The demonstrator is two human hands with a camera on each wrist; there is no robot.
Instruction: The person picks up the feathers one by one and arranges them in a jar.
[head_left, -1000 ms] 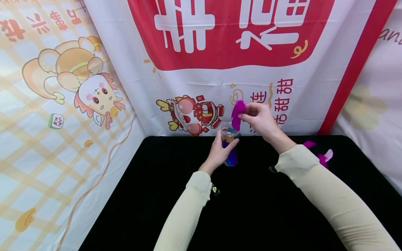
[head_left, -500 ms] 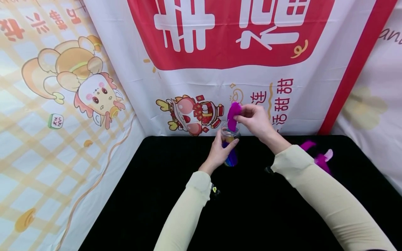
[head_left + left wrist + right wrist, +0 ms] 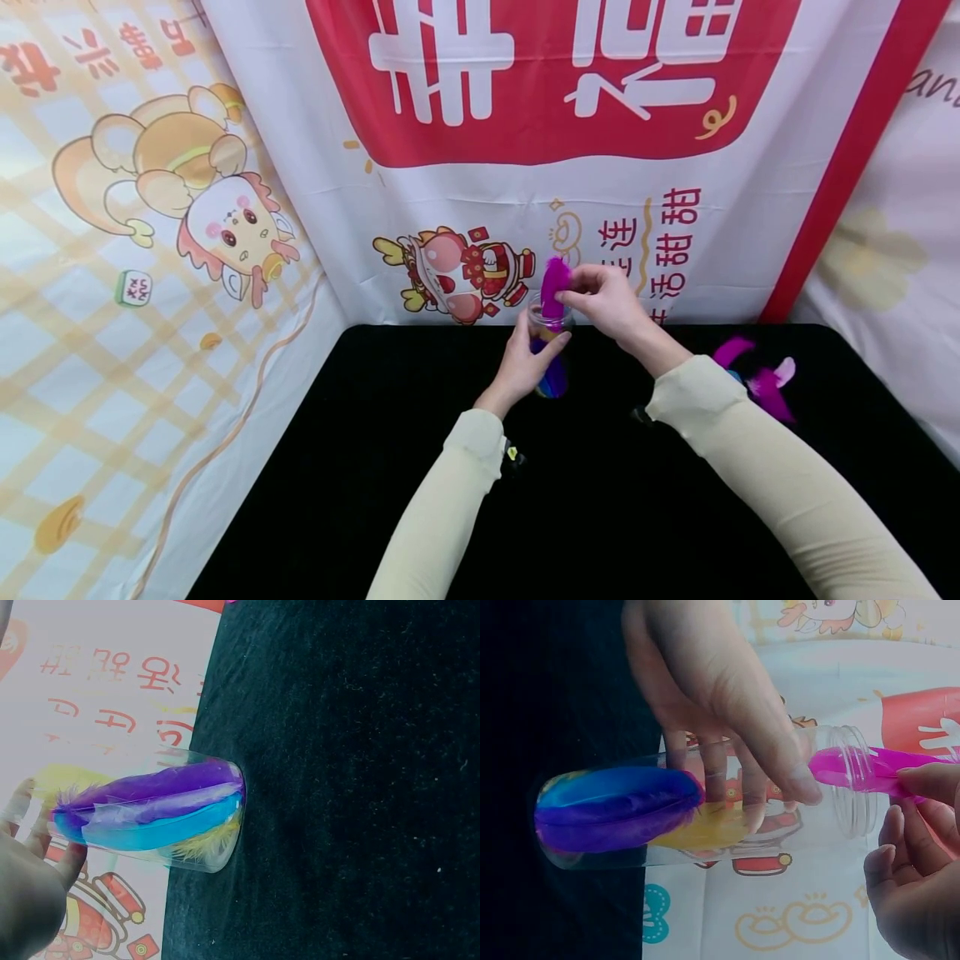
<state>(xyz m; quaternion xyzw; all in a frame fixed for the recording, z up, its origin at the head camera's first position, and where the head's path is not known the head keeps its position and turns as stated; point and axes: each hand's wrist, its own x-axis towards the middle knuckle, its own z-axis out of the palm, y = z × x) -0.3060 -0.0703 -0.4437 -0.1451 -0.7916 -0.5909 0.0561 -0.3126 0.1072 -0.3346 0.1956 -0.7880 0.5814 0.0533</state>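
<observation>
My left hand (image 3: 525, 358) grips a clear jar (image 3: 817, 832) round its upper part, below the threaded mouth. Inside lie a purple feather (image 3: 161, 784), a blue feather (image 3: 154, 829) and some yellow feather (image 3: 705, 829). Between thumb and fingers, my right hand (image 3: 611, 304) pinches a magenta feather (image 3: 555, 287) at the mouth. In the right wrist view, the feather's tip is inside the jar's neck, and the fingers of the right hand (image 3: 922, 855) are just outside the rim. The left wrist view shows the left hand (image 3: 37, 877) at the jar's upper end.
Several magenta feathers (image 3: 768, 392), with a pale pink tip (image 3: 785, 372) and a bit of blue among them, lie on the right of the black table (image 3: 420, 467). A printed cloth (image 3: 337, 208) hangs behind the table's back edge.
My right hand has moved left and down, bringing the magenta feather from above the jar into its mouth. The left hand and jar have stayed put. More of the feathers at right now show.
</observation>
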